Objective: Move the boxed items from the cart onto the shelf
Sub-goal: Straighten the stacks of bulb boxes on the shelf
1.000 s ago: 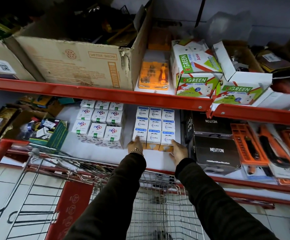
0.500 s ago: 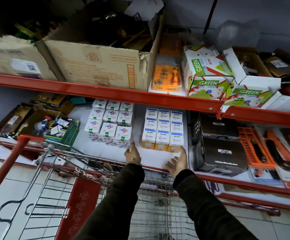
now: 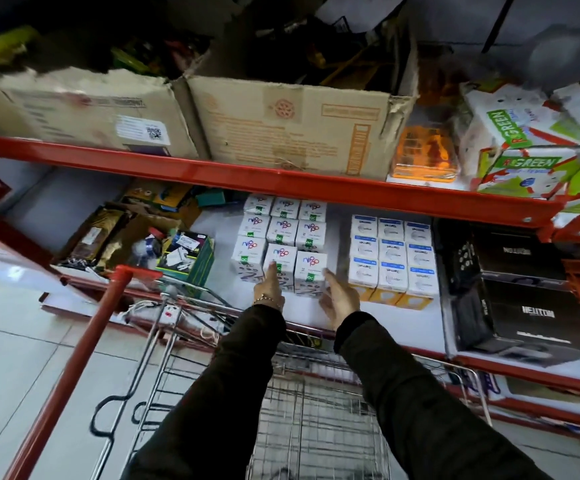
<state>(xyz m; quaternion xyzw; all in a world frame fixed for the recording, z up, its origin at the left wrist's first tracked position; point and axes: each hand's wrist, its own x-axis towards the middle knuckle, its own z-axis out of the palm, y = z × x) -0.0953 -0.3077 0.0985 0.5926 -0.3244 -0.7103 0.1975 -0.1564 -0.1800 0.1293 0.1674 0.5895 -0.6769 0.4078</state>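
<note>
Head view: on the lower shelf (image 3: 378, 323), white boxed items (image 3: 279, 242) with green "QC" marks stand beside blue-and-white boxes (image 3: 390, 259). The left hand (image 3: 270, 289) touches a front box, fingers extended; the right hand (image 3: 339, 299), open, holds nothing. Black "NEUTON" boxes (image 3: 520, 299) sit right; "R-GREEN" cartons (image 3: 531, 157) above. The wire cart (image 3: 316, 410) stands below.

The light is dim and cool, brightest on the white shelf surface (image 3: 212, 220) and the pale floor tiles (image 3: 14, 368), while the top of the view above the cardboard boxes (image 3: 281, 123) sinks into near black. Motion blur smears the whole picture, so the print on the small white boxes (image 3: 311, 268) is hard to read. The wide lens bows the red shelf rail (image 3: 247, 178) and stretches the dark sleeves (image 3: 420, 410) at the bottom edge.
</note>
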